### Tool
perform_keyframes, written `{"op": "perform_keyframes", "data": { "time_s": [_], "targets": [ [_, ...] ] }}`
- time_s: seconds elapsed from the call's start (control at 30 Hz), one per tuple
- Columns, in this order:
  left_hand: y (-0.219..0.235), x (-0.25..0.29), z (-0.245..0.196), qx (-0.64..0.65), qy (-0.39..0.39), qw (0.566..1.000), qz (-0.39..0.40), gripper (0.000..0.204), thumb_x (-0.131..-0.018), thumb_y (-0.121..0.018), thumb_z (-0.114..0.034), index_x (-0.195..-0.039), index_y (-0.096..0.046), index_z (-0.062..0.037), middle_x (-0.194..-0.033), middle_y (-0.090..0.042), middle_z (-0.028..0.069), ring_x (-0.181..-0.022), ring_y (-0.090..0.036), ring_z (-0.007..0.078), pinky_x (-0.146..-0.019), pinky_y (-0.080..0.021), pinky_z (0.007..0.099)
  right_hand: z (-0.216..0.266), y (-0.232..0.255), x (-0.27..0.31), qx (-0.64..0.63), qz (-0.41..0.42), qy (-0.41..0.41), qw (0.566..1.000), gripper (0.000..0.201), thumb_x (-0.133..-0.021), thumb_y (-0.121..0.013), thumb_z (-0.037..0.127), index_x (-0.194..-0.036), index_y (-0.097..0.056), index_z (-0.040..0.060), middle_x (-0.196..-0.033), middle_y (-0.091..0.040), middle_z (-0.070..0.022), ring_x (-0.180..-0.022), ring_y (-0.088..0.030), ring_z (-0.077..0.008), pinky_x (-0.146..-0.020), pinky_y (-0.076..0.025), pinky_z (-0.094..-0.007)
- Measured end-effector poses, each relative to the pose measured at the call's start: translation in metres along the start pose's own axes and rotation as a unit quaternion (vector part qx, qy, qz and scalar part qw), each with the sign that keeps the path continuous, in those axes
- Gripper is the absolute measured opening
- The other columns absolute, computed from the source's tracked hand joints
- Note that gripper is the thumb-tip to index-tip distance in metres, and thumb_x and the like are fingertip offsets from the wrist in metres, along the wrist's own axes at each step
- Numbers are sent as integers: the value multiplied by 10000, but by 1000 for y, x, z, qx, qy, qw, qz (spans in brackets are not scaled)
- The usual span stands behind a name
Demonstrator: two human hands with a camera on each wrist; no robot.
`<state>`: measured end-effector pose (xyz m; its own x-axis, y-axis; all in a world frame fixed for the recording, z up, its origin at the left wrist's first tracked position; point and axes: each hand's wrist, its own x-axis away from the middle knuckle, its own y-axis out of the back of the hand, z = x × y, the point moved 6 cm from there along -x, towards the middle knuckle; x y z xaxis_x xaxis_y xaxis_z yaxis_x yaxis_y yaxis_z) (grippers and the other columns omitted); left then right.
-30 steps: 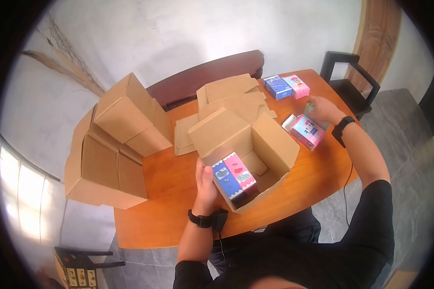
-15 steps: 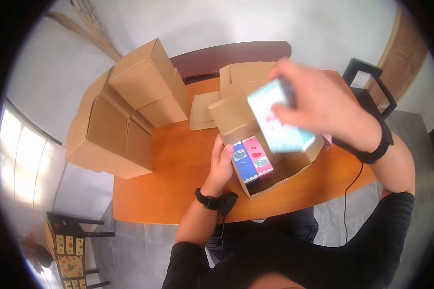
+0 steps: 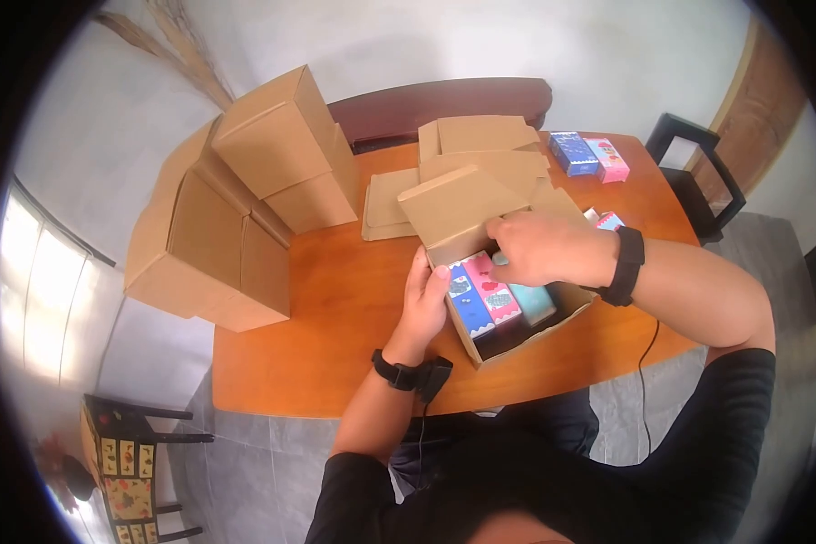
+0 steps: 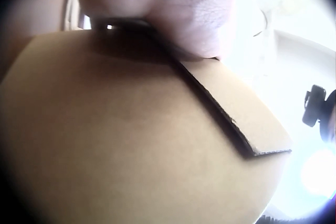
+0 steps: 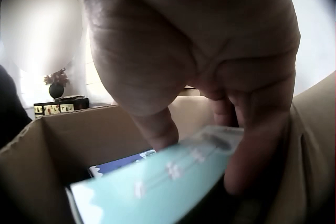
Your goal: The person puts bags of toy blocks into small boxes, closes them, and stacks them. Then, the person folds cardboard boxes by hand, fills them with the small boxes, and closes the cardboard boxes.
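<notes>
An unfolded cardboard box [image 3: 542, 337] stands on the table near the person, its lid flap raised. Within it a blue box [image 3: 470, 304] and a pink box [image 3: 494, 292] stand side by side along the left wall. My left hand [image 3: 423, 304] holds the left wall of the cardboard box, thumb at the rim; its palm lies against the cardboard in the left wrist view. My right hand [image 3: 548, 249] reaches into the cardboard box and grips a small teal box [image 5: 157, 176] between thumb and fingers, beside the pink one. The teal box sits tilted in the right wrist view.
Large cardboard boxes [image 3: 286, 150] stand stacked on the left of the table. Flattened cardboard [image 3: 480, 136] lies behind the working box. At the back right are another blue box [image 3: 573, 152] and pink box [image 3: 610, 161]; one more small box [image 3: 610, 220] is partly hidden by the right wrist.
My right hand has brought the teal box from the table's right side over and down into the cardboard box. My left hand has stayed at the cardboard box's left wall.
</notes>
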<state>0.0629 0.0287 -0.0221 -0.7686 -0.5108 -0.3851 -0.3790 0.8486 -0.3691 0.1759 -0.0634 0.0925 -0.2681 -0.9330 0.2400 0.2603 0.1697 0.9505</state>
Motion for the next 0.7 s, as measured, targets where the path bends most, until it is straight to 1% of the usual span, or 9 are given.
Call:
{"op": "perform_keyframes", "data": {
  "time_s": [0.1, 0.17, 0.27, 0.37, 0.43, 0.47, 0.53, 0.63, 0.7],
  "targets": [
    [2, 0, 0, -14, -3, 1000, 1, 543, -1010, -541, -363, -1381, -418, 14, -1284, -548, 96, -1158, -523, 159, -1009, -419, 322, -7, 28, 3, 15, -37, 38, 998, 331, -838, -708, 262, -1044, -639, 12, -985, -680, -192, -934, -650, -367, -797, -522, -449],
    [2, 0, -2, -25, 5, 1000, -7, 547, -1007, -539, -369, -1375, -421, 19, -1276, -552, 102, -1153, -527, 162, -1005, -420, 322, -45, 59, 0, -96, -97, 57, 989, 300, -835, -719, 253, -1028, -657, 32, -948, -691, -158, -916, -657, -348, -785, -519, -443],
    [3, 0, 0, -30, 10, 1000, 2, 559, -1005, -536, -382, -1372, -422, 24, -1281, -553, 107, -1160, -527, 164, -1011, -417, 325, -119, 84, -2, -29, -143, -31, 989, 384, -828, -737, 273, -1130, -640, 56, -1048, -679, -167, -994, -649, -343, -838, -516, -443],
    [4, 1, 2, -32, 6, 999, 1, 577, -1005, -534, -392, -1383, -414, 27, -1296, -546, 111, -1182, -519, 170, -1025, -408, 329, -178, 39, -1, -4, -111, -98, 989, 507, -771, -742, 364, -1144, -633, 39, -1017, -689, -204, -1014, -651, -350, -828, -516, -435],
    [4, 0, 2, -35, 5, 999, 2, 583, -1005, -533, -394, -1389, -410, 26, -1303, -543, 113, -1191, -516, 172, -1029, -405, 330, -164, 15, 10, 52, 33, -72, 996, 630, -760, -747, 404, -1261, -593, 54, -1162, -653, -214, -1117, -607, -358, -916, -496, -454],
    [4, 0, 1, -37, 3, 999, 3, 590, -1005, -533, -397, -1395, -405, 27, -1308, -540, 113, -1196, -513, 173, -1033, -402, 332, -183, -16, 8, 53, 30, -72, 996, 630, -760, -747, 404, -1261, -593, 54, -1162, -653, -214, -1117, -607, -358, -916, -496, -454],
    [5, 0, 2, -40, 3, 999, 3, 598, -1006, -533, -400, -1401, -400, 28, -1312, -538, 113, -1201, -510, 174, -1036, -400, 334, -254, -79, -3, 6, -119, -172, 978, 617, -793, -709, 404, -1309, -572, 95, -1265, -592, -222, -1186, -556, -387, -986, -467, -478],
    [6, 2, 4, -44, 15, 999, 7, 604, -1006, -533, -406, -1405, -396, 27, -1315, -540, 114, -1193, -519, 176, -1031, -409, 335, -248, -85, -1, 16, -77, -137, 987, 578, -816, -684, 384, -1303, -572, 93, -1324, -527, -224, -1170, -557, -408, -1003, -468, -461],
    [5, 2, 7, -9, 24, 1000, 14, 607, -1007, -534, -417, -1403, -398, 22, -1312, -547, 119, -1182, -538, 182, -1017, -429, 335, -263, -87, -7, 9, -91, -136, 986, 571, -817, -683, 370, -1296, -573, 80, -1320, -512, -230, -1154, -564, -408, -997, -474, -455]
  ]
}}
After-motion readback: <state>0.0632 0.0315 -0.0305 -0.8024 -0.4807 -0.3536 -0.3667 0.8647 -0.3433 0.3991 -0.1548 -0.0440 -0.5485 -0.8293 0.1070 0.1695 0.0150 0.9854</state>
